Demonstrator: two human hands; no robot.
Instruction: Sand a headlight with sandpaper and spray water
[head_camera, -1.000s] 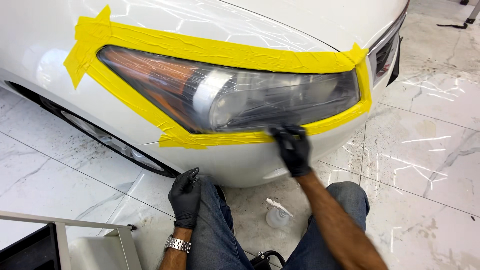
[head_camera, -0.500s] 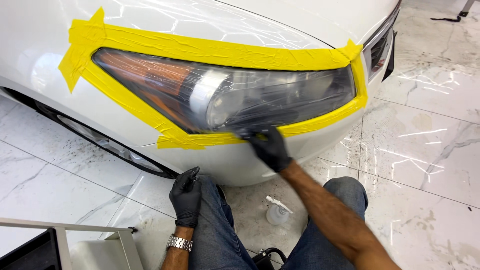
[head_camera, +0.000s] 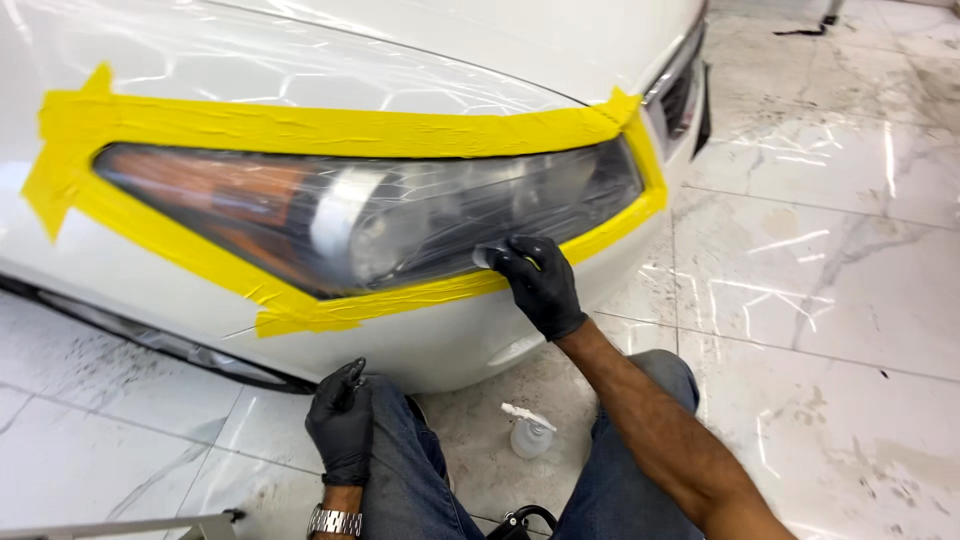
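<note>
pressing against the lower edge of the clear plastic car headlight, the right hand in a black glove has its fingers curled around a small grey pad, which peeks out at the fingertips and lies flat on the lens. the headlight sits in the front corner of a white glossy car body and is framed all round by strips of yellow masking tape; the hand overlaps the tape's lower strip. the left hand, also in a black glove, rests on the person's left knee in blue jeans, fingers loosely bent with nothing visibly in them, a silver metal wristwatch at its wrist. between the knees a small clear plastic spray bottle with a white nozzle stands on the white marble-patterned tiled floor.
</note>
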